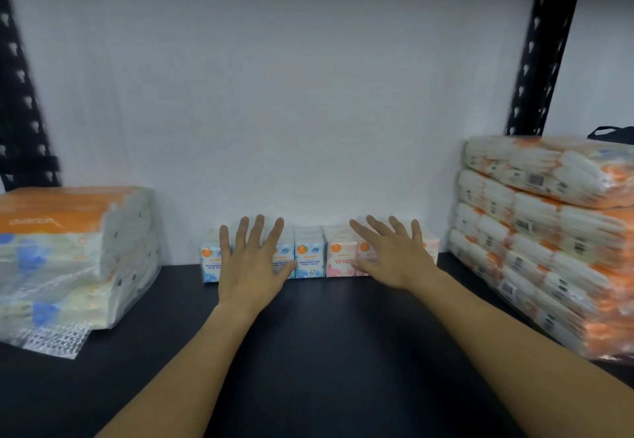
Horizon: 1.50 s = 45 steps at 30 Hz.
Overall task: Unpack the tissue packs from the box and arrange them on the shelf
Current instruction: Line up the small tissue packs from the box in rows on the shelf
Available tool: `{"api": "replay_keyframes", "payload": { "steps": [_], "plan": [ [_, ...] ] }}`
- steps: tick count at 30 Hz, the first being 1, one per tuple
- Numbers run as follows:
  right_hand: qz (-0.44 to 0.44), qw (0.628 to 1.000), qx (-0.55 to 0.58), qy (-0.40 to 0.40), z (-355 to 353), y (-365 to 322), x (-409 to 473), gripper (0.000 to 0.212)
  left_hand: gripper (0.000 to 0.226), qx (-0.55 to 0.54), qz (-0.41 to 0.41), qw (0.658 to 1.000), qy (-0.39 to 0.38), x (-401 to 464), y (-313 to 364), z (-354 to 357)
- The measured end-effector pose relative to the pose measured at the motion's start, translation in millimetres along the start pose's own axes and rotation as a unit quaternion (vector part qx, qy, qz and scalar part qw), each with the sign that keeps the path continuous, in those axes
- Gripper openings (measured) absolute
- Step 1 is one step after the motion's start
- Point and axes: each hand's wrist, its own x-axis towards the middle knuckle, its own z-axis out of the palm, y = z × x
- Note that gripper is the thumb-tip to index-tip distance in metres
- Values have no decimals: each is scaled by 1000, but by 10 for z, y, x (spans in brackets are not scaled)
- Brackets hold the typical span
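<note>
Two bare forearms reach in from below the row of tissue packs. No sleeve, watch, ring or glove shows on either. The left hand and right hand are uncovered, nails short and unpainted as far as the blur allows.

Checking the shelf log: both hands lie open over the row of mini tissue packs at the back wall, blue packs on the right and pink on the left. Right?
Not quite. The head view shows the blue mini tissue packs on the left and the pink mini tissue packs on the right. Left hand and right hand are open over the row.
</note>
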Motion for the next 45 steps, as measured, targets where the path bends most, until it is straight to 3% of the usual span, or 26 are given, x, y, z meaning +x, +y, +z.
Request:
{"api": "replay_keyframes", "payload": {
  "steps": [5,13,24,29,40,45],
  "plan": [
    [16,998,57,-1,-299,-144,-375,67,58,-64,-26,998,-3,-259,128,-388],
    [-14,994,113,-1,-540,-670,-1356,65,53,-104,-5,992,-69,-1026,381,-1100],
    [-19,974,228,-4,-400,-1000,-2889,62,47,-199,10,977,-77,-2461,411,-1601],
    [4,944,329,-3,0,-1128,-3638,58,48,-272,1,958,-87,-3219,434,-1520],
    [67,931,289,-214,1377,-1062,-4477,55,42,-247,-46,928,-275,-4424,364,-605],
    [105,887,287,-346,1785,-952,-4593,43,35,-241,-96,892,-370,-4706,407,-147]
  ]
}}
